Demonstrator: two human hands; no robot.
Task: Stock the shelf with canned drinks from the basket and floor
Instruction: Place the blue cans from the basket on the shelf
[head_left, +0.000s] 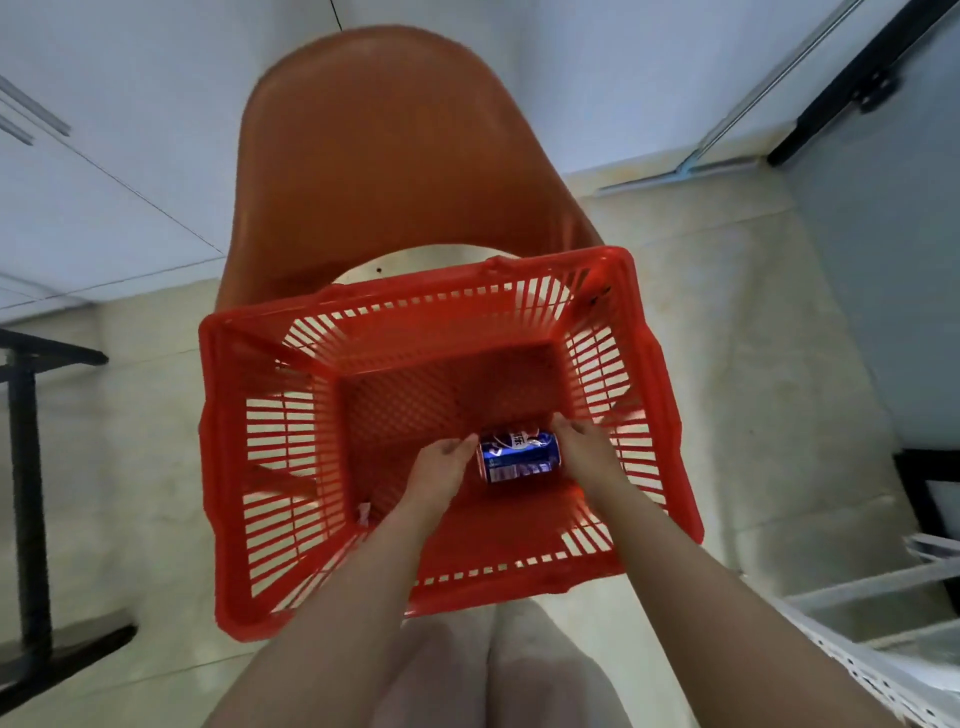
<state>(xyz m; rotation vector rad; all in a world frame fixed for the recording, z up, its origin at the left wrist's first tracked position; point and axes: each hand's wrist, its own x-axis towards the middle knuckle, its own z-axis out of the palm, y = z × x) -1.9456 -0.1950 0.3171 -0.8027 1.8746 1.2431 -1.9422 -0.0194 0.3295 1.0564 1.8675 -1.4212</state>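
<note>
Blue can (519, 457) lies sideways on the red basket (415, 306) floor. My left hand (439, 462) touches its left end, fingers straight; my right hand (582, 447) meets the right end, and I cannot tell its clasp.

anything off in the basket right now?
The blue can lies on its side on the floor of the red basket, not upright; the left hand and right hand sit at its two ends. A small whitish scrap lies by the basket's left wall. No spill or dent shows.
</note>
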